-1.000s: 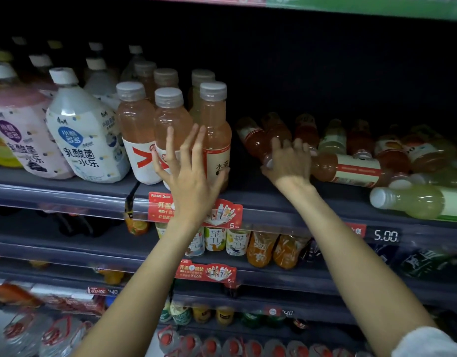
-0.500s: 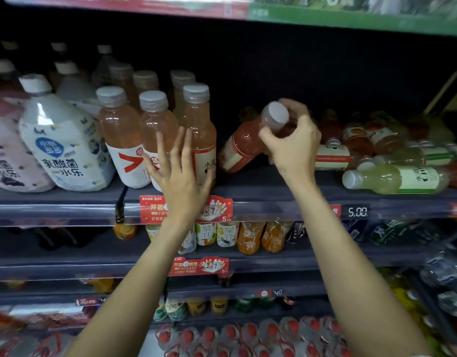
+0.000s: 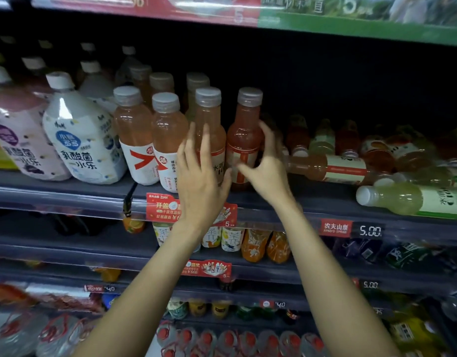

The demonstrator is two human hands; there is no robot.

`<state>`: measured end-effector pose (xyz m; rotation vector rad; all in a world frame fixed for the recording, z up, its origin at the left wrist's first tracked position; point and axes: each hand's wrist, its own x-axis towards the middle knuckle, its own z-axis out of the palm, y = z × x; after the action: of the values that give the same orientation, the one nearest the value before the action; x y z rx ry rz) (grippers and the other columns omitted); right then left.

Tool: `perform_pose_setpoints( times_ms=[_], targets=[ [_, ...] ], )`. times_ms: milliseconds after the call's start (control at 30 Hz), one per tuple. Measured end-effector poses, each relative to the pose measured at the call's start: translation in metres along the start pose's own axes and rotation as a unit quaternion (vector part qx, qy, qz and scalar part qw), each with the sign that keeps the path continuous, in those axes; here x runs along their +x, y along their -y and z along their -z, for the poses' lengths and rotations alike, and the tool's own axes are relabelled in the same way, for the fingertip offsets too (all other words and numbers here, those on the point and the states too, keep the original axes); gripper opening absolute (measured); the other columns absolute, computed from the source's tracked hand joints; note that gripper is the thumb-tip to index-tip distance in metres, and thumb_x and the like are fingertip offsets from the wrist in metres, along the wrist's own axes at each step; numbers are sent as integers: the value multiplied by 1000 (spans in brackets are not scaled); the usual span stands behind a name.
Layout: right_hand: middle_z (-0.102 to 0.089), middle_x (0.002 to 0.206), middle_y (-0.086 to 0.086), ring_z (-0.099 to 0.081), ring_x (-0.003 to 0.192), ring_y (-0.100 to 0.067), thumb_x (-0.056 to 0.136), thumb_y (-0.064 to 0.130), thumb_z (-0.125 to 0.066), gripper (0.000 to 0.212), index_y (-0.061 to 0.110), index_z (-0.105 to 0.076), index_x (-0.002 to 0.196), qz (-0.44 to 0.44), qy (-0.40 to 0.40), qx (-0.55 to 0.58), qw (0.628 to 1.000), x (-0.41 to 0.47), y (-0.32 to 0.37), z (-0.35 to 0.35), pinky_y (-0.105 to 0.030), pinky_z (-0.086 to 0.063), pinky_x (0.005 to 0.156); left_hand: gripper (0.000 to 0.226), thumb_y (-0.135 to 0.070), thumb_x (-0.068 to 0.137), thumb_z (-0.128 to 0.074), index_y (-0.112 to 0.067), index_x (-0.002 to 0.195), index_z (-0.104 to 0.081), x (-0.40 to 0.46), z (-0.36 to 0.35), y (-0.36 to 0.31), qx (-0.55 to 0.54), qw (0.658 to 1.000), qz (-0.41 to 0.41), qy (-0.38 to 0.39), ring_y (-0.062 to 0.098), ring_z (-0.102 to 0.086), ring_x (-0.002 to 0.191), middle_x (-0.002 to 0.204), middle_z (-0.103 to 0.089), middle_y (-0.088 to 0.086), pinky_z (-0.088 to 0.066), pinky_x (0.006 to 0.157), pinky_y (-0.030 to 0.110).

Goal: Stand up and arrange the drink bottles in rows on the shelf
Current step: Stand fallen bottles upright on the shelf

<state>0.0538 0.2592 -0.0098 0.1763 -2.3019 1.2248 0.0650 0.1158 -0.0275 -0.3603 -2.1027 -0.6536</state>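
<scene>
Change: red bottle [image 3: 244, 140], tilted before, now upright on shelf [image 3: 299, 199]
Right hand [image 3: 267, 171]: grip spread beside it
Left hand [image 3: 200, 176]: fingers straight
Front row: four upright

Left hand [image 3: 200, 176] covers the lower label of the pale orange bottle [image 3: 209, 130] behind it; right hand [image 3: 267, 166] is motion-blurred, so contact with the red-orange bottle [image 3: 244, 140] cannot be told. Rear bottles [image 3: 322, 136] sit in shadow, labels unreadable. Green lying bottle [image 3: 412, 199] is cut by the right edge.
</scene>
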Motion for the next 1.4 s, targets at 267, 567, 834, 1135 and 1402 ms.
perform_pose_setpoints(
  times_ms=[267, 567, 834, 1135, 1402],
  targets=[
    [-56, 126, 1, -60, 105, -16, 80, 29, -73, 78, 27, -23, 140, -13, 29, 29, 999, 32, -18, -15, -33, -51, 82, 77, -11, 80, -62, 2, 146, -25, 2, -19, 6, 75, 997, 12, -12, 36, -28, 131, 150, -30, 25, -19, 115, 34],
    [-36, 141, -19, -44, 126, -32, 91, 23, -61, 84, 18, -3, 151, 14, 119, -62, 991, 55, -22, -26, -40, -39, 98, 79, -11, 80, -68, 2, 146, -28, -1, -19, 5, 62, 997, 22, -27, 30, -25, 136, 151, -30, 21, -9, 117, 20],
    [-40, 139, -7, -31, 128, -29, 86, 26, -62, 60, 22, -38, 141, 106, 183, -379, 901, 23, -55, 93, -42, -28, 100, 76, -9, 81, -66, 0, 146, -27, -4, -22, 8, 47, 998, 14, -44, 29, -24, 138, 152, -28, 21, -17, 117, 28],
    [-43, 137, -12, -42, 121, -35, 77, 12, -68, 76, 31, -33, 142, 3, 145, -508, 849, 12, -92, 133, -48, -29, 98, 72, -12, 85, -63, -1, 146, -28, -6, -27, 8, -3, 998, 28, -49, 28, -21, 141, 153, -27, 20, -15, 119, 29],
    [-57, 127, 1, -56, 112, -27, 68, 25, -79, 74, 34, -46, 134, 91, 13, -362, 928, -16, -54, 112, -42, -48, 86, 74, -11, 85, -65, -5, 148, -26, -6, -26, 7, -18, 998, 35, -43, 26, -20, 143, 155, -25, 15, -19, 119, 36]
  ],
)
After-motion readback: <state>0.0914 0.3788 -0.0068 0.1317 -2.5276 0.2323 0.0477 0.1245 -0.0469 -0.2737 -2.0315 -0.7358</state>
